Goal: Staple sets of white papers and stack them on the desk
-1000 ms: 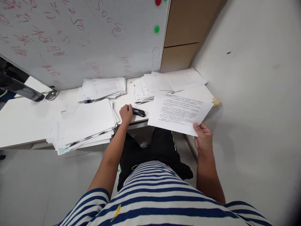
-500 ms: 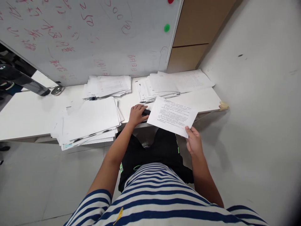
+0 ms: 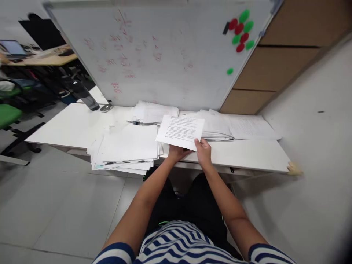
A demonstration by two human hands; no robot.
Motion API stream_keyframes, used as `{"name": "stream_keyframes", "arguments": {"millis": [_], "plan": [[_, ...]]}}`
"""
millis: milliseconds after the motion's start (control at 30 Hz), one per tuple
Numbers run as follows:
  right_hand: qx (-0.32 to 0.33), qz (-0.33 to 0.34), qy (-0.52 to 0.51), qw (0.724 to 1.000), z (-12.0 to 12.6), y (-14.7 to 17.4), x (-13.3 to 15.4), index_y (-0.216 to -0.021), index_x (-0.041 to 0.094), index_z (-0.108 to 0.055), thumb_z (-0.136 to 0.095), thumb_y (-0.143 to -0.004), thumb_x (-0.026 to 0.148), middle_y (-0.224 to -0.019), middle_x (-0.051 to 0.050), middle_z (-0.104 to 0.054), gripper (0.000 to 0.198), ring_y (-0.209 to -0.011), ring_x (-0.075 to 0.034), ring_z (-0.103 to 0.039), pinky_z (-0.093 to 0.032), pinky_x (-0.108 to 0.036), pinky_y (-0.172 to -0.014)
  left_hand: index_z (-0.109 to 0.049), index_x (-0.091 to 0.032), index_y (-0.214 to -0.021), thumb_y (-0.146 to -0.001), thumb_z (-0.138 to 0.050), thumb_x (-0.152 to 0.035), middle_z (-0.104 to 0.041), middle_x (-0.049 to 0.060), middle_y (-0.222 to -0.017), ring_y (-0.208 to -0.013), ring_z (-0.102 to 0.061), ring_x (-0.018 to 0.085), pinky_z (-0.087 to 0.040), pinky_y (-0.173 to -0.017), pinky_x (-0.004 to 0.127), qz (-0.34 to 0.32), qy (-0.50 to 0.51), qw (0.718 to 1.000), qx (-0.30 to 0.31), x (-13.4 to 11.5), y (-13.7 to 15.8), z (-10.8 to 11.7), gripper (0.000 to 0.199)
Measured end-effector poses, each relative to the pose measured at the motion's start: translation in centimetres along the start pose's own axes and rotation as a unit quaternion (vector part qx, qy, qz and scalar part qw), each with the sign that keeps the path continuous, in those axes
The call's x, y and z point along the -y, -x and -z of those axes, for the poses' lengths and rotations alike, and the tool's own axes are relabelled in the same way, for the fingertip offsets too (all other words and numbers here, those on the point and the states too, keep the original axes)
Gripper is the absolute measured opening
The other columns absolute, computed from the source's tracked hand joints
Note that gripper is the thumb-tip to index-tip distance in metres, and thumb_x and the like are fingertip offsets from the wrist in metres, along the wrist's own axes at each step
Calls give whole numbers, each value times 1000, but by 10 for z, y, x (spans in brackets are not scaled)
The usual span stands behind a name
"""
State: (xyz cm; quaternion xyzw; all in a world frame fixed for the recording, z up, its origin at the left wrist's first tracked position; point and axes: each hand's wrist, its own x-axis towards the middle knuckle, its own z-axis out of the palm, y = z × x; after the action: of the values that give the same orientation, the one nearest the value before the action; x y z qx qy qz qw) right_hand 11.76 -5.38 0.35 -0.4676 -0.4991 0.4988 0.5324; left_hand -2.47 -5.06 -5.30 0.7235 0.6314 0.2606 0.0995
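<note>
From here I see the right hand (image 3: 204, 152) pinching 1 printed sheet (image 3: 180, 130) at its near right corner, thumb on top. The sheet spreads left and away from that pinch. Just left of the grip, the left hand (image 3: 177, 153) is partly under the sheet, at a dark object (image 3: 187, 149); I can't tell whether its hidden fingers close. Farther left lies a paper pile (image 3: 128, 143).
</note>
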Motion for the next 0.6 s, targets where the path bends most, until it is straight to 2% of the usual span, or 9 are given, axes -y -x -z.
{"name": "stream_keyframes", "arguments": {"millis": [100, 200, 267, 333, 400, 467, 533, 600], "plan": [[62, 40, 65, 995, -58, -55, 8, -80, 23, -60, -58, -85, 55, -64, 1, -62, 33, -53, -14, -54, -49, -29, -53, -60, -19, -126, -79, -66, -60, -64, 18, -127, -125, -53, 39, -40, -103, 57, 25, -56, 998, 6, 1, -1, 4, 62], [117, 32, 121, 985, -108, -105, 12, -88, 21, -63, -49, -89, 50, -74, -4, -69, 32, -53, -17, -59, -52, -33, -57, -61, -19, -123, -77, -68, -64, -65, 18, -122, -117, -56, 38, -43, -98, 56, 25, -72, 997, 17, 0, -2, 6, 65], [106, 39, 179, 977, -133, -129, 11, -108, 16, -64, -46, -90, 44, -92, -12, -73, 38, -72, -25, -69, -56, -40, -73, -60, -21, -122, -77, -68, -65, -64, 17, -123, -117, -56, 36, -43, -97, 54, 24, -77, 997, 23, -1, -3, 7, 64], [70, 66, 241, 966, -148, -143, 7, -134, 10, -52, -47, -89, 38, -121, -21, -68, 53, -109, -33, -66, -51, -48, -95, -60, -21, -123, -79, -66, -62, -64, 17, -124, -119, -55, 36, -42, -97, 53, 26, -85, 996, 29, -2, -3, 7, 60], [32, 101, 284, 953, -151, -143, -1, -149, 5, -33, -49, -88, 35, -149, -27, -45, 70, -139, -36, -44, -40, -53, -110, -60, -20, -123, -82, -65, -58, -63, 17, -124, -120, -54, 35, -41, -98, 53, 35, -93, 994, 34, -2, -4, 7, 56], [12, 137, 311, 940, -143, -134, -8, -153, 6, -25, -49, -89, 35, -162, -26, -23, 75, -151, -35, -25, -31, -55, -117, -61, -20, -123, -83, -65, -55, -64, 17, -123, -120, -54, 35, -40, -99, 52, 41, -95, 994, 37, -2, -4, 7, 54], [10, 175, 337, 925, -123, -121, -15, -151, 11, -32, -48, -91, 37, -165, -22, -17, 68, -153, -33, -18, -26, -54, -120, -61, -20, -123, -83, -66, -55, -64, 17, -121, -119, -54, 35, -40, -98, 52, 40, -91, 995, 32, -2, -5, 7, 54], [7, 204, 369, 907, -95, -110, -20, -145, 15, -43, -46, -93, 39, -165, -18, -21, 58, -154, -32, -16, -24, -54, -121, -62, -20, -122, -82, -67, -59, -65, 16, -119, -116, -55, 34, -40, -96, 51, 37, -83, 996, 15, -2, -5, 8, 56]]}}
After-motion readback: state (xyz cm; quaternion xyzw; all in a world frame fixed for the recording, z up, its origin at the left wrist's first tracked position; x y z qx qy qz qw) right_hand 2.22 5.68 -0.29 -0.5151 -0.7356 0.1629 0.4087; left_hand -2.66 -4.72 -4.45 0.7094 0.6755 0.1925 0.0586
